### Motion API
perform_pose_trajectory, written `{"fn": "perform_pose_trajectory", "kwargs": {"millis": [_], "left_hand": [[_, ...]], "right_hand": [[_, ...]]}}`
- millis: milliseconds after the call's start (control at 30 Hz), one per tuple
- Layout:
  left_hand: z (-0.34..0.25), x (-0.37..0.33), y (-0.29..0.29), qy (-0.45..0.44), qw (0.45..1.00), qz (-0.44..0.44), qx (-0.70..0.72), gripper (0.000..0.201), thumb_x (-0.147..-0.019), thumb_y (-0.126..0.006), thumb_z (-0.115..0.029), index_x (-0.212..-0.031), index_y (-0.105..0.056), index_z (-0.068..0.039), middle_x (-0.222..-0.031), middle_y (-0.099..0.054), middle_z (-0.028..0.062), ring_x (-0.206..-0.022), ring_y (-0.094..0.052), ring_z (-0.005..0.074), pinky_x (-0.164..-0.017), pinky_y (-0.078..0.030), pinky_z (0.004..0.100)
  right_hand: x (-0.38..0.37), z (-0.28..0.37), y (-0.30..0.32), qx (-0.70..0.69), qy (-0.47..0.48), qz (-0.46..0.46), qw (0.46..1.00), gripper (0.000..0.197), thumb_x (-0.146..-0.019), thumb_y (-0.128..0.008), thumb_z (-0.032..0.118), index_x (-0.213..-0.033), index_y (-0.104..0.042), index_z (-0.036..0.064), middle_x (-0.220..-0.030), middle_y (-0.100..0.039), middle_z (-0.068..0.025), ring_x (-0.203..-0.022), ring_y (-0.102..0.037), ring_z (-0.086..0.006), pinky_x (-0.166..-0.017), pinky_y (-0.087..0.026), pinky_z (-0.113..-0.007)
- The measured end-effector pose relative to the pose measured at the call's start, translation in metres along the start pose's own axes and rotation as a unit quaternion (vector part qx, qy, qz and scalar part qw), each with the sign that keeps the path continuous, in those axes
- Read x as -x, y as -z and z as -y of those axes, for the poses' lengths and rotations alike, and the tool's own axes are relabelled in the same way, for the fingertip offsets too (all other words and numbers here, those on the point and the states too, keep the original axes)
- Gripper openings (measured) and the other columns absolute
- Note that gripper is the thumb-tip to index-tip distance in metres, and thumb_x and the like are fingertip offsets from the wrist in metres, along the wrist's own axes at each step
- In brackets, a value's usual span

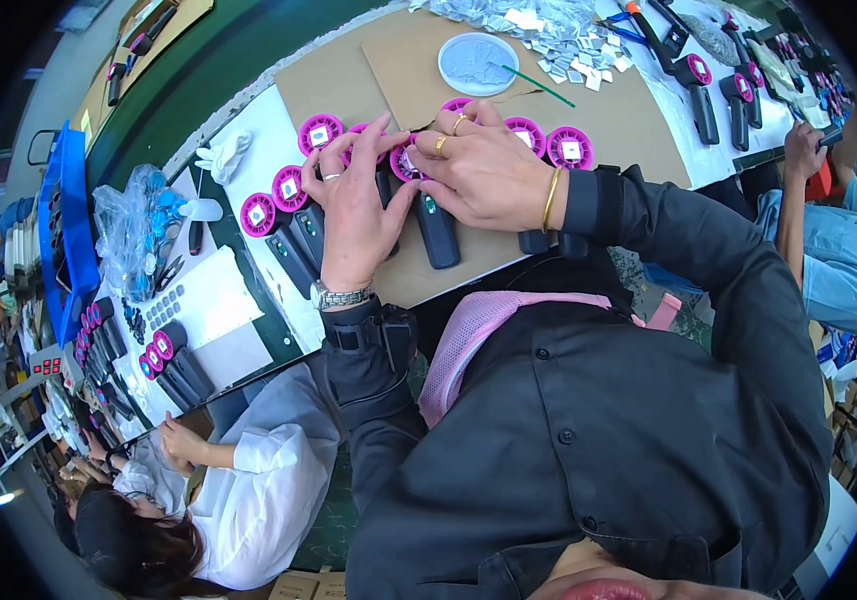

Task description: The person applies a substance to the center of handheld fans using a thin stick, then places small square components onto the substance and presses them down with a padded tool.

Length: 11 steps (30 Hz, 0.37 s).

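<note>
Magenta disc (407, 163) on a black-handled gadget is being pressed between the fingertips of both hands, at the middle of the brown cardboard sheet (638, 120). The left hand (355, 215) is being spread wide, its fingers fanned over the neighbouring heads, with nothing closed inside it; the right hand (483, 172) is being curled narrowly, its fingertips laid on the disc and its palm over a handle (437, 232).

Around the hands a row of like gadgets is being kept flat, heads away from the body. Several heads (320, 134) are already carrying a small silver square at the centre, so those are judged done. Whether the piece under the fingers is carrying its square cannot be told, as it is being covered. To the far side a pile of silver squares (568, 45) and a white dish (477, 63) with a green stick (540, 87) are being kept in reach; the large pile suggests much work is left. More gadgets (700, 95) are lying further right, well apart, and others (173, 365) at the left, near a person in white (263, 480).
</note>
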<state>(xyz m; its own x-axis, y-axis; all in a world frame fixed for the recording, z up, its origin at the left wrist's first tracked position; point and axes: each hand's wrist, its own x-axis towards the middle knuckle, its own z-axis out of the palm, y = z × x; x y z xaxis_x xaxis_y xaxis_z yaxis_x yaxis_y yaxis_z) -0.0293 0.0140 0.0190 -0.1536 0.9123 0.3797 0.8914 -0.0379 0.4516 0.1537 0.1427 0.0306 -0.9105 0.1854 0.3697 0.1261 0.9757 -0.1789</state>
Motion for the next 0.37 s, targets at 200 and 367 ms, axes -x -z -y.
{"fn": "perform_pose_trajectory", "kwargs": {"millis": [200,367], "left_hand": [[-0.011,0.012,0.003,0.014,1.000,-0.021,-0.010,0.078,-0.087,-0.091,-0.021,-0.157,-0.059,-0.012,-0.142,-0.075,-0.0006,-0.145,-0.052,0.0289,-0.127,-0.021,0.0542],[-0.022,0.032,-0.004,0.034,0.994,-0.094,-0.046,0.077,-0.090,-0.091,-0.025,-0.159,-0.060,-0.017,-0.149,-0.070,0.0059,-0.148,-0.051,0.0261,-0.127,-0.022,0.0554]], "right_hand": [[0.008,-0.051,0.043,-0.037,-0.078,-0.016,0.996,0.030,-0.100,-0.077,0.031,-0.119,-0.083,0.0095,-0.114,-0.073,-0.0082,-0.117,-0.065,-0.0265,-0.104,-0.042,-0.049],[0.029,-0.100,0.083,-0.024,-0.398,0.143,0.906,0.031,-0.104,-0.078,0.037,-0.125,-0.083,0.0145,-0.132,-0.077,-0.0110,-0.136,-0.065,-0.0259,-0.121,-0.038,-0.053]]}}
